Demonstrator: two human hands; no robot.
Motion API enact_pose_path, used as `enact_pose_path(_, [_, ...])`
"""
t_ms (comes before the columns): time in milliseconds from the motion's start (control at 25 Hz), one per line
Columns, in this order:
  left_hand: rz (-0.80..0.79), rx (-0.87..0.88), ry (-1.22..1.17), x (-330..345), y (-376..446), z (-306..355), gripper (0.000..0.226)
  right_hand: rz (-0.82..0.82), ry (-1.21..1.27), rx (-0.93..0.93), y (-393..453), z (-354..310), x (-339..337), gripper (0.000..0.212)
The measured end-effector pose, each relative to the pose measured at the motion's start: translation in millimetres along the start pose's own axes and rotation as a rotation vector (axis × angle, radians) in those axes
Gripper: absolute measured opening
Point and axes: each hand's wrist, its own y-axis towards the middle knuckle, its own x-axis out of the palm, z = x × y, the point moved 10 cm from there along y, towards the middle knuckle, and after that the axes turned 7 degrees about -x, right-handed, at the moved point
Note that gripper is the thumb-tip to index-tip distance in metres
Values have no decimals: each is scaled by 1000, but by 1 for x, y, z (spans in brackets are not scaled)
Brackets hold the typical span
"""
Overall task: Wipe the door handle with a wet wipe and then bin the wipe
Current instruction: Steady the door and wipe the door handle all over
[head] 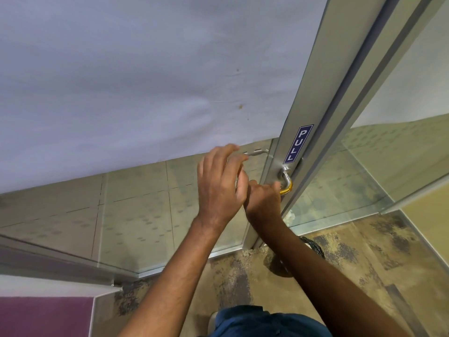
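While both hands crowd the door handle (286,182) (frame-side), floor lies open.

My right hand (263,199) is on the door handle (286,182), just below the PULL sticker (298,144) on the door frame (313,98). My left hand (220,183) is beside it, to its left, before the glass panel (136,203).

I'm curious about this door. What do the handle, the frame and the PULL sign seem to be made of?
Handle: looks like polished metal, silvery and shiny, with a gold-toned stretch near the right hand.
Frame: probably brushed aluminium, matt grey with straight extruded edges.
PULL sign: seems a printed sticker, flat blue with white letters; plastic or paper, I can't tell.
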Motion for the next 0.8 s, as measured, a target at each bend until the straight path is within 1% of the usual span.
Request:
enact_pose_path(40, [27,56,34,-5,11,6,27,-22,-20,-15,5,0,1,51])
enact_pose_path(120, [76,146,97,-13,30,15,28,-158,-157,-48,9,-3,16,50])
enact_pose_path(160, [98,187,120,-15,40,19,28,-141,-209,-62,10,-4,17,50])
enact_pose_path(200, [121,225,135,-18,48,22,28,-47,-229,-77,9,-6,8,47])
enact_pose_path(280, [171,285,151,-22,64,27,30,172,-223,-130,-7,-8,-4,36])
enact_pose_path(320, [192,301,161,-24,70,28,31,182,-192,-134,-14,-5,1,31])
enact_pose_path(440, [232,316,214,-21,83,28,33,82,-191,-96,-29,7,19,15])
enact_pose_path(560, [269,327,271,-15,86,28,32,88,-256,-118,-24,5,18,4])
enact_pose_path(680, [316,344,301,-12,84,27,30,135,-321,-155,-13,-8,10,28])
enact_pose_path(800, [333,342,325,-10,85,26,31,222,-322,-181,-3,-14,-4,39])
